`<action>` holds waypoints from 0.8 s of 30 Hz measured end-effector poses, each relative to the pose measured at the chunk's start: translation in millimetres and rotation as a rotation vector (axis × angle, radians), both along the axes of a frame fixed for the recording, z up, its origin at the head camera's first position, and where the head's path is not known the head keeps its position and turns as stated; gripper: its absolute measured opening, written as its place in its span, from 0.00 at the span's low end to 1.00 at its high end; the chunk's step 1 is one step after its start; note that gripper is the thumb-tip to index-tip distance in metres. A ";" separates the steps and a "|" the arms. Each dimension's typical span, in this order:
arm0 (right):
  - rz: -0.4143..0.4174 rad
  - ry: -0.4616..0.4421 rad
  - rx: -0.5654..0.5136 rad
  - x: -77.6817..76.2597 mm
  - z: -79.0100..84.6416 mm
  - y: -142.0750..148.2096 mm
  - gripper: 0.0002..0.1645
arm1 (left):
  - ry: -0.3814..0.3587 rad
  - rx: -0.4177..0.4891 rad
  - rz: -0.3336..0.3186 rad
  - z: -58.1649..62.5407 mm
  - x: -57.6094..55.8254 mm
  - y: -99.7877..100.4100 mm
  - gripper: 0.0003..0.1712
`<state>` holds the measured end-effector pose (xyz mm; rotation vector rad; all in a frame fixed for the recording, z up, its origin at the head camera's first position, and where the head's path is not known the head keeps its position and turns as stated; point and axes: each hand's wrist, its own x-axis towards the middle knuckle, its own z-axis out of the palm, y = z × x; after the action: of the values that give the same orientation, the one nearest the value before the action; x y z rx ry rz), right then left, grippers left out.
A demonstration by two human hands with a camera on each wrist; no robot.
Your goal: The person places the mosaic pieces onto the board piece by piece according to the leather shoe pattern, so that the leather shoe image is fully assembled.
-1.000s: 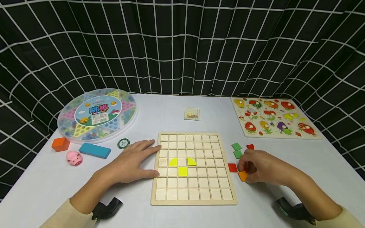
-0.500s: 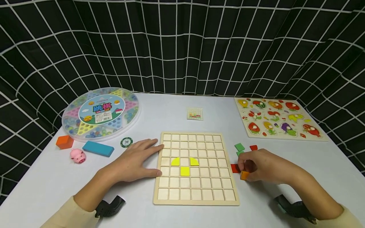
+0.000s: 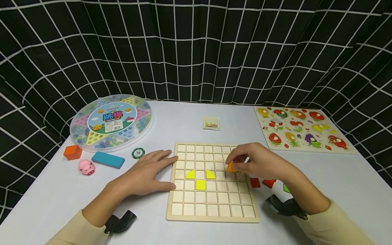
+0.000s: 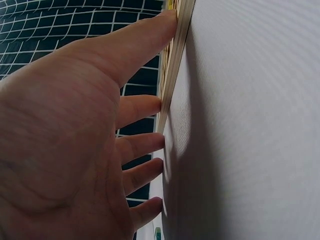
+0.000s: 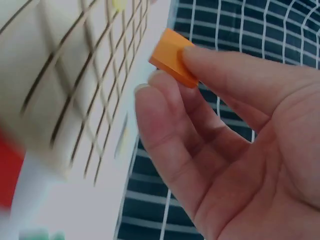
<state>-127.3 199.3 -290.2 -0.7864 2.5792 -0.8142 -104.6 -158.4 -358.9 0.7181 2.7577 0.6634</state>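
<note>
A wooden grid board [image 3: 214, 208] lies flat in front of me, with a yellow square tile [image 3: 200, 185] and two yellow quarter-round tiles [image 3: 190, 174] in its cells. My left hand [image 3: 144, 175] rests at the board's left edge, fingers spread; the left wrist view shows its thumb [image 4: 145, 37] against the wooden side. Over the right part of the board, my right hand [image 3: 258, 160] pinches an orange square tile [image 5: 172, 55] between thumb and fingers. Red tiles [image 3: 255, 182] and a green tile [image 3: 287, 188] lie right of the board, partly hidden by the right arm.
A small pattern card [image 3: 211, 123] lies behind the board. Far right is a fruit puzzle board [image 3: 303, 131]. On the left are a round marble game box [image 3: 111, 122], an orange block [image 3: 72, 152], a blue block [image 3: 108, 160], a pink pig [image 3: 86, 167] and a round chip [image 3: 138, 153].
My right hand has lifted the orange tile from the table right of the board and carried it left, over the grid. The left hand stays at the board's edge.
</note>
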 end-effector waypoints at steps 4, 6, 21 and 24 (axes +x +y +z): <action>0.014 -0.012 -0.048 -4.1 -5.6 -26.7 0.09 | -0.004 -0.002 -0.001 -0.9 -0.6 0.8 0.49; 0.018 -0.039 -0.075 -5.3 -9.3 -39.3 0.09 | -0.013 -0.003 0.002 -1.3 -0.6 1.3 0.49; 0.074 -0.181 -0.073 -2.3 -29.9 -102.9 0.12 | -0.011 -0.010 0.002 -1.4 -1.3 0.9 0.49; 0.075 -0.167 -0.044 -1.0 -30.6 -110.4 0.13 | -0.005 -0.008 0.000 -0.8 -1.0 -0.7 0.48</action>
<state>-128.3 88.9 -320.8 -0.7872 2.3785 -0.8780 -105.5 -159.2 -359.7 0.7135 2.7543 0.6535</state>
